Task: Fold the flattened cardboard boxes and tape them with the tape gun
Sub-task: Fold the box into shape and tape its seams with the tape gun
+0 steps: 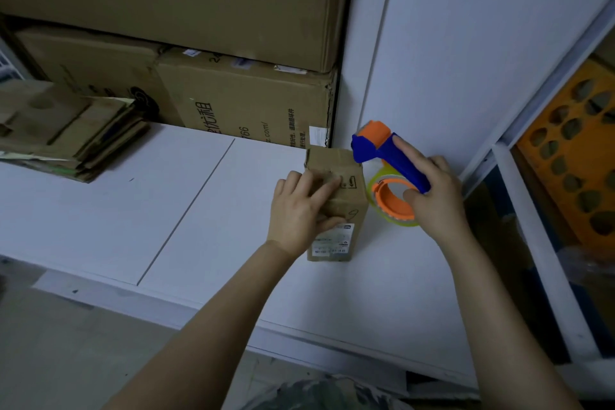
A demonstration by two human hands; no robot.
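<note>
I'm at the taping step: my left hand (301, 210) has its fingers clamped on the box (346, 240). At its three o'clock, my right hand (436, 200) grips the tape gun (396, 160). Next I judge the tape must meet the top seam.

Left hand (299, 210), right hand (436, 200), both curled
</note>
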